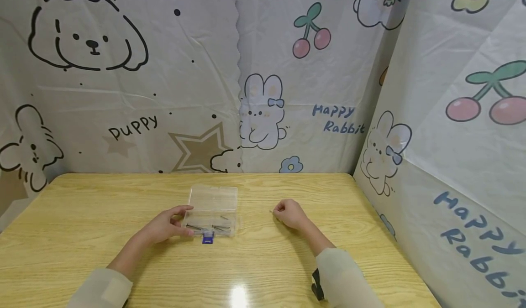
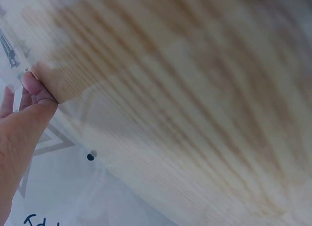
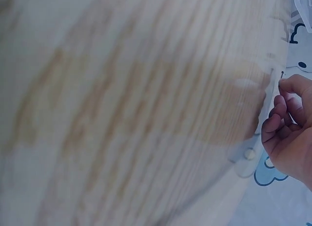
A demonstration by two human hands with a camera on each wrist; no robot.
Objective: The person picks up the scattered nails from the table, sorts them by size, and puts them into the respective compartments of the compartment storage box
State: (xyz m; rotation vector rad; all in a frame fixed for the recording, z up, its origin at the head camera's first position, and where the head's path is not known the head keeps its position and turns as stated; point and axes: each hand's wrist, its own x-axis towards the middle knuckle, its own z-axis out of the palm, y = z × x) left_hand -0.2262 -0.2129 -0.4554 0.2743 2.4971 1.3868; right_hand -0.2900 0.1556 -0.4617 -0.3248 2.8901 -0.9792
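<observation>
On the wooden table (image 1: 82, 216), the left hand (image 1: 166, 226) grips the left end of a clear plastic box (image 1: 211, 210), thumb on its near corner and fingers curled round the far side; the box lies open mid-table, its lid folded back, with screws (image 1: 197, 227) in the tray. Well apart to the right, the right hand (image 1: 289, 213) rests with curled fingers pinching a thin nail (image 3: 282, 75) at the fingertips. Behind stands a cartoon-printed curtain (image 1: 164, 93).
</observation>
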